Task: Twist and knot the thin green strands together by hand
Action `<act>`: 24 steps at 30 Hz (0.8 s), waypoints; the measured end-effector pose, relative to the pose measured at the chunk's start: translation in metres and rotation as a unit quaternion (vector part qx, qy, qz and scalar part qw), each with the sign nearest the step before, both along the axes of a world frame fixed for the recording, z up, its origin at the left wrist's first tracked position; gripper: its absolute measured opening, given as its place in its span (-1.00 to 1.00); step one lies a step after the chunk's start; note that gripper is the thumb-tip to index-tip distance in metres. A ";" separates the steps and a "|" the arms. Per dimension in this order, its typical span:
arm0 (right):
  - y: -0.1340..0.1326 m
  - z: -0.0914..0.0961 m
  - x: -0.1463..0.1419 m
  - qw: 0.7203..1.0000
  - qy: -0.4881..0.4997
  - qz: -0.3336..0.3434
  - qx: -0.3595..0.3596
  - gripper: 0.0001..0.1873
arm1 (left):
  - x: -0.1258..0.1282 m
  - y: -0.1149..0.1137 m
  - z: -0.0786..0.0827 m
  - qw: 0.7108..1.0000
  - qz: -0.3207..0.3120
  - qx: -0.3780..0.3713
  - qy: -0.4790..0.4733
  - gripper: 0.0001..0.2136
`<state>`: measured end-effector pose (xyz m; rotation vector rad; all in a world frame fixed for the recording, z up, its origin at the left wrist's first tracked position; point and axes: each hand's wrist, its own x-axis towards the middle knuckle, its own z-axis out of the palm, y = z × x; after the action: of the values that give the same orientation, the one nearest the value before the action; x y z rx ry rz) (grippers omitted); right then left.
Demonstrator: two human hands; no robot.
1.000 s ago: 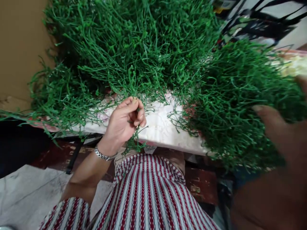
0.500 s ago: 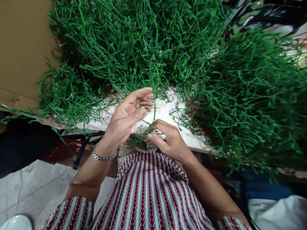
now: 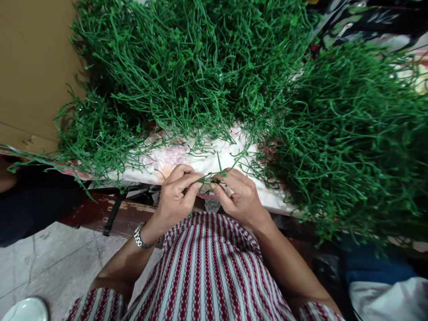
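My left hand (image 3: pixel 179 191) pinches one end of a thin green branching stem (image 3: pixel 207 177) between thumb and forefinger. Close beside it, my right hand (image 3: pixel 242 194) grips the same stem, whose longer part slants up and to the right. Both hands are at the table's near edge, just above my lap. Whether the stem is plastic or a real plant I cannot tell for sure. A big heap of similar green stems (image 3: pixel 187 58) lies beyond my hands, and a second heap (image 3: pixel 354 142) lies to the right.
A floral cloth (image 3: pixel 174 154) covers the table, with loose stems on it. Cardboard (image 3: pixel 33 67) stands at the left beside a smaller clump of stems (image 3: pixel 96 129). A white round object (image 3: pixel 25 310) is on the floor at lower left. Dark clothing of another person (image 3: pixel 36 200) shows at left.
My left hand was raised with its fingers apart; it has come down beside the right hand and closed on the stem. The stem, upright before, now slants to the right.
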<state>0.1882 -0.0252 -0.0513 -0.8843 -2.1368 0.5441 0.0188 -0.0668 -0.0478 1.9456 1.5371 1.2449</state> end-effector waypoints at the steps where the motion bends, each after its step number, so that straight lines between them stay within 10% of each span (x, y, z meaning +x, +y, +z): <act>1: 0.000 0.000 0.001 1.000 -0.007 -0.004 0.009 -0.87 | 0.001 0.000 0.000 1.000 -0.001 0.004 0.004 -0.81; 15: -0.009 -0.011 -0.003 0.983 0.114 0.048 -0.133 -0.92 | 0.006 0.003 0.002 0.983 -0.083 -0.124 -0.106 -0.86; 24: 0.000 0.003 0.008 0.951 0.045 0.158 -0.261 -0.88 | 0.003 0.002 -0.008 0.989 -0.091 -0.073 -0.091 -0.84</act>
<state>0.1963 -0.0247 -0.0488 -0.7673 -2.0927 1.3328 0.0221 -0.0647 -0.0561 1.7818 1.2916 1.1631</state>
